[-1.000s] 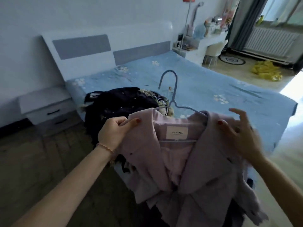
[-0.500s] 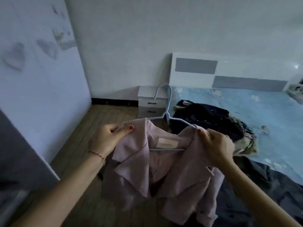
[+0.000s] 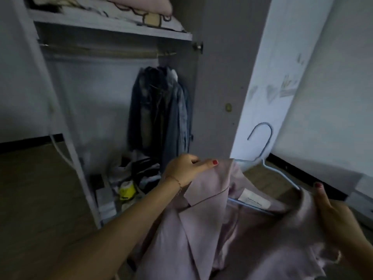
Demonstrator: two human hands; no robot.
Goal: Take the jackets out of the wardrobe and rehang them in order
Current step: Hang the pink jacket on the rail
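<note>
Jacket-wise, we've got the pale pink jacket (image 3: 212,229) draped on a blue wire hanger (image 3: 264,164), held up in front of the open wardrobe (image 3: 218,87). Our left hand (image 3: 184,168) has its fingers curled round the left shoulder of the jacket, thumb on top. Our right hand (image 3: 335,211) grips the other shoulder at the hanger's end. Inside, a few denim jackets (image 3: 161,112) hang bunched at the right end of the rail (image 3: 96,50), with folded bedding (image 3: 131,9) on the shelf above and clutter on the wardrobe floor.
</note>
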